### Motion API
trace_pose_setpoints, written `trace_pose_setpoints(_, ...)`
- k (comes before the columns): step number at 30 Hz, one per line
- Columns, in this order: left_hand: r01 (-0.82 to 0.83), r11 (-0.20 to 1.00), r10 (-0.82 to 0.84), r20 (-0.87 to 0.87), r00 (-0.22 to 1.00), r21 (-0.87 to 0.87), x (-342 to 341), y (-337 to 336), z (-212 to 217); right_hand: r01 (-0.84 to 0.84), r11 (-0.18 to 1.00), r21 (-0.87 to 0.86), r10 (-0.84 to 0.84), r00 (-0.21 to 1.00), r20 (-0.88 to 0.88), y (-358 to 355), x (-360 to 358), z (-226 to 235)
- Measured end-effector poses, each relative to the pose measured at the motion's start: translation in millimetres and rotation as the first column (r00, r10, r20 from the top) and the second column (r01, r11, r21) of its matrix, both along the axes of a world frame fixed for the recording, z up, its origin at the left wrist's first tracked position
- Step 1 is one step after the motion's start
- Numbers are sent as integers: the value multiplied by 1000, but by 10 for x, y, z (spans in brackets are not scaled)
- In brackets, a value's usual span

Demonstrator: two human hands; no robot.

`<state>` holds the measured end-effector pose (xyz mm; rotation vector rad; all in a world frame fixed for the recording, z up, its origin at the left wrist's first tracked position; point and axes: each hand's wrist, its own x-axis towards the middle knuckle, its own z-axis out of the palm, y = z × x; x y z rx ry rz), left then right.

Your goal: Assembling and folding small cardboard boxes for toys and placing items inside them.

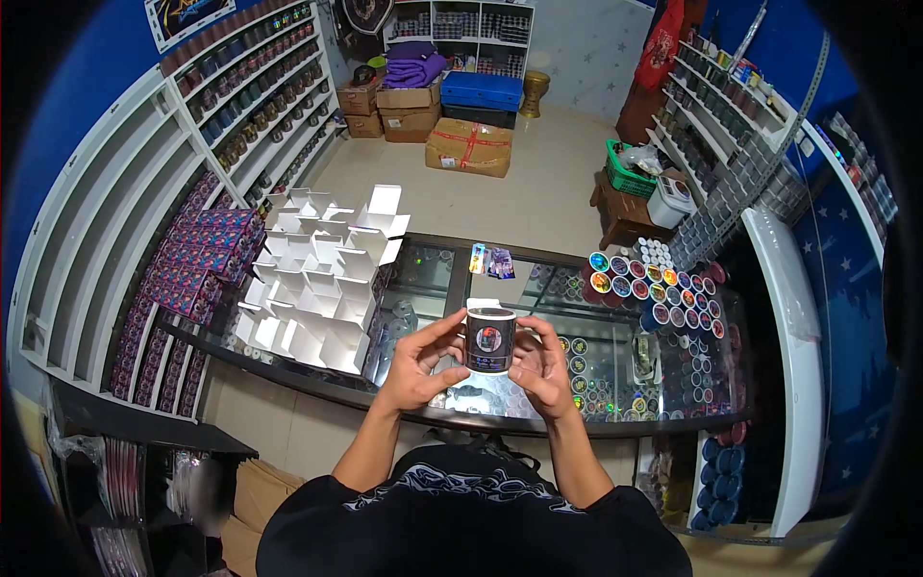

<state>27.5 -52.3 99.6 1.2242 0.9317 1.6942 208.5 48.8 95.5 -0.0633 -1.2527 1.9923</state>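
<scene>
Over the glass counter, both my hands hold up a small black container with white edges and a round red-and-white emblem on its front. I cannot tell whether it is a box or a jar. My left hand grips its left side between thumb and fingers. Its right side rests against the thumb and curled fingers of my right hand. Past the container, on the glass, lie a few shiny stickers or cards. Left of my left hand stand several open white cardboard boxes in a block.
Round-lidded jars stand in rows on the counter's right side. Patterned boxes are stacked at the left, beside white shelves. Across the floor lie a taped carton, a blue case and a green basket.
</scene>
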Motion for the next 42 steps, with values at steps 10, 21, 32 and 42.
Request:
trace_pose_setpoints(10, -136, 990, 128, -178, 976, -36, 29, 10, 13, 157, 986, 49, -162, 980, 115, -20, -46, -80)
trace_pose_setpoints(21, -170, 985, 166, -100, 981, -41, 47, 86, -108, 203, 921, 333, -279, 940, 196, 15, -34, -44)
trace_pose_setpoints(32, -121, 993, 120, -61, 991, -6, 35, 90, -57, 175, 974, 146, -200, 963, 178, -25, -30, 69)
trace_pose_setpoints(42, -193, 981, 188, -197, 962, -8, 23, 89, -22, 216, 913, 345, -297, 933, 203, -39, -59, 107)
